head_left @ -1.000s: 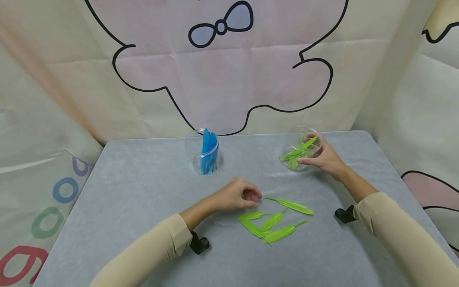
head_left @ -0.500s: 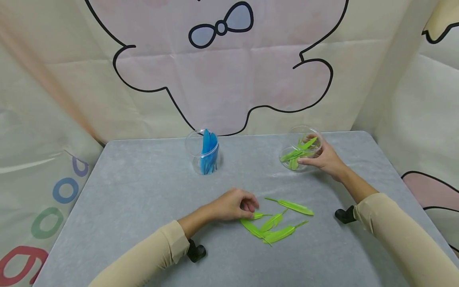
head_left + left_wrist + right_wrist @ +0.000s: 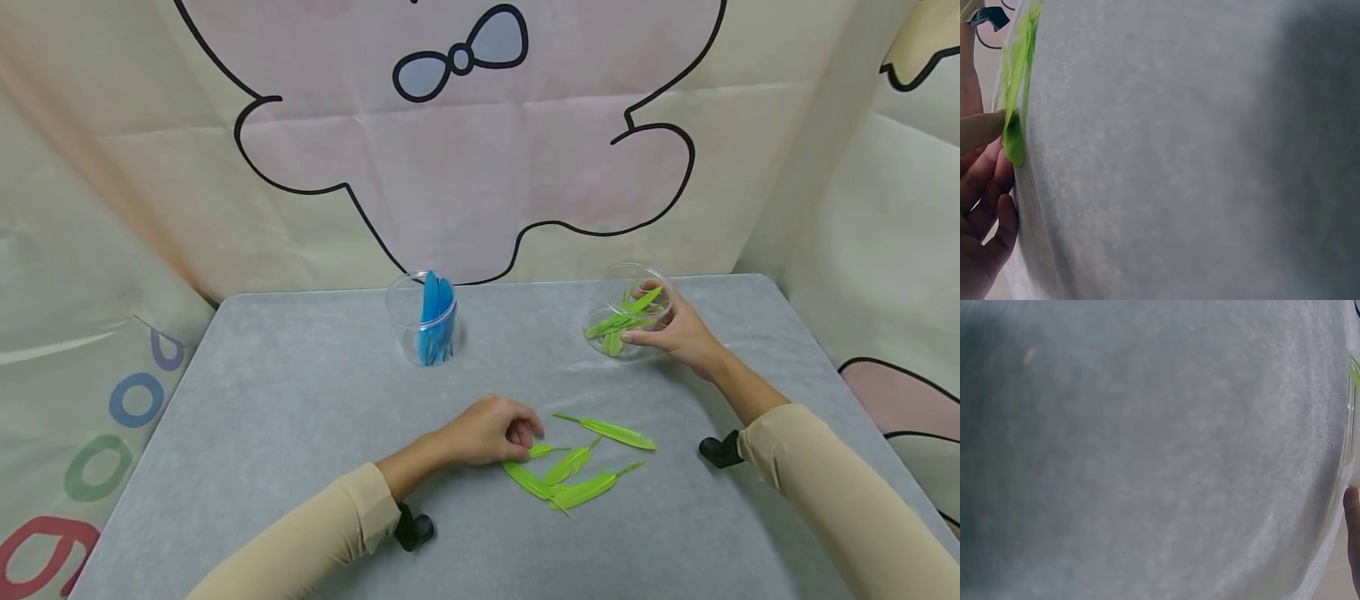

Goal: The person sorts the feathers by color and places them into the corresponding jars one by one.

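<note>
My left hand (image 3: 491,433) is low over the table, thumb and fingertips pinching the wide end of a lime-green feather (image 3: 542,451). In the left wrist view, the thumb (image 3: 982,130) meets that feather from the side while the other fingers lie loosely curled below. Several more green feathers (image 3: 585,490) lie flat in a loose cluster just to the right. My right hand (image 3: 678,333) grips a clear plastic cup (image 3: 602,293) around its right side, and green feathers (image 3: 622,322) rest inside it. A single fingertip (image 3: 1351,503) shows beside the cup in the right wrist view.
A second clear cup (image 3: 402,321) with blue feathers (image 3: 437,321) stands near the table's back edge, left of centre. The grey cloth-covered table (image 3: 300,375) meets a printed backdrop (image 3: 480,150) behind. Black wrist mounts sit under both cuffs.
My left hand has come down and toward me onto the leftmost green feather, covering its wide end. The right hand and both cups have stayed in place.
</note>
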`<state>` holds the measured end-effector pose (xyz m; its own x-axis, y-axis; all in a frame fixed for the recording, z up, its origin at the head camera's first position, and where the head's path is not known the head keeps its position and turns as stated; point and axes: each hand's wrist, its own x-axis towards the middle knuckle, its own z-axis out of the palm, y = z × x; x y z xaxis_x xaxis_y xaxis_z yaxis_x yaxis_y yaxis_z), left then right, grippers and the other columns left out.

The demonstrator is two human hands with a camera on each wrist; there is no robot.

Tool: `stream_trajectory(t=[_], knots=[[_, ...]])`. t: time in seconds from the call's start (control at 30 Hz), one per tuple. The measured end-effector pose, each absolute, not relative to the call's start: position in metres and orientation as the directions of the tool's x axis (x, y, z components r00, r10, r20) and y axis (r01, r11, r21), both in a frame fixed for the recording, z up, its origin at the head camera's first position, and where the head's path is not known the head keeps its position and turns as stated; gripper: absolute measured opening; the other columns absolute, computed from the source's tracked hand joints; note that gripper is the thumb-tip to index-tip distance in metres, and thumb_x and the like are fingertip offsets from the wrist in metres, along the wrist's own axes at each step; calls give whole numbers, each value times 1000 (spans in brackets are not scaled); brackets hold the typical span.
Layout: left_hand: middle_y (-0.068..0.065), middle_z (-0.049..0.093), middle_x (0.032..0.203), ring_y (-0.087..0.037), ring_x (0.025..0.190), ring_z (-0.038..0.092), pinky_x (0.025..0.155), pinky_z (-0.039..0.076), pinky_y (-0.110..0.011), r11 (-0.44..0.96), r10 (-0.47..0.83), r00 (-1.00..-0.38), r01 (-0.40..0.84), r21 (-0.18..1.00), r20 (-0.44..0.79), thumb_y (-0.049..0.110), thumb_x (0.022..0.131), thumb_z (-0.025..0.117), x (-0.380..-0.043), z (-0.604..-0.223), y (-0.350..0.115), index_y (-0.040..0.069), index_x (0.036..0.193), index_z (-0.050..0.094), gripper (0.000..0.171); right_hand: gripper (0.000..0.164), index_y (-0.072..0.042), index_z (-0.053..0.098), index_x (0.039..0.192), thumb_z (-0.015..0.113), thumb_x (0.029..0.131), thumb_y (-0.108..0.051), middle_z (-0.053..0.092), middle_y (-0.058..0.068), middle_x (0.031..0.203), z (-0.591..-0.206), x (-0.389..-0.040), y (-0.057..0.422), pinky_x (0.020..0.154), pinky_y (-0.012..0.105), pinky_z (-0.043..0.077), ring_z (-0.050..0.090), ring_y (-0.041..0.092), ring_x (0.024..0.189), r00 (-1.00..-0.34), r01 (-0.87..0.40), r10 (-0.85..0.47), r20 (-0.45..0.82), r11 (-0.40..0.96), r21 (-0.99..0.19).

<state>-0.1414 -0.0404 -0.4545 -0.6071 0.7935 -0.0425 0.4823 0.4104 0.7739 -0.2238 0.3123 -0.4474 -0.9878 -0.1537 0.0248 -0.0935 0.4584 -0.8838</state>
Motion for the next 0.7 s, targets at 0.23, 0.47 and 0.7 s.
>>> stream_trajectory(t=[0.23,0.47,0.7], knots=[[9,67,75,2,68,60,66,50,-17,411,793,-606,463,785,-58,2,85,76,-143,-454,-40,8,103,74,18,82,-9,32,146,82,81,-5,43,11,144,-445,-222,310,74,19,48,59,5,98,-987,-98,-159,31,431,-897],[8,66,75,0,67,60,65,50,-18,387,801,-594,421,820,-73,0,87,74,-144,-449,-39,6,104,73,18,82,-10,32,146,83,81,-8,44,10,142,-444,-221,310,78,16,47,56,7,105,-989,-81,-149,17,436,-896],[1,68,79,-1,69,60,67,52,-19,345,807,-588,397,850,-53,-3,87,72,-148,-445,-36,3,104,72,18,82,-9,32,146,83,82,-8,44,11,143,-444,-221,309,78,17,47,56,7,104,-988,-77,-151,11,439,-895]])
